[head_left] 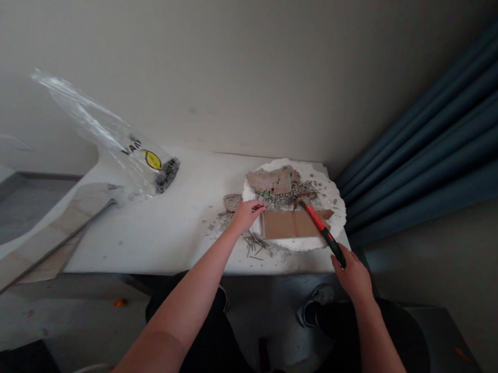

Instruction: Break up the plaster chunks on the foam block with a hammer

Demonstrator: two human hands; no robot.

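My right hand (354, 272) is wrapped round the black end of a hammer's red-and-black handle (322, 228). The hammer's head lies over grey rubble (288, 199), just beyond a brown cardboard piece (293, 225). Beside the cardboard's left end, my left hand (247, 213) has its fingers pinched together; a small dark thing shows between them, too small to make out. Several loose nails (255, 244) lie on the table just below that hand. A rough white slab (336, 206) sits under the cardboard and rubble.
A clear plastic bag (108, 136) with dark contents stands on the white table (166, 226). Boards (47, 241) lie across its left end. A broken brownish piece (270, 181) rests on the rubble. Dark curtains (446, 131) hang close on the right; a wall is behind.
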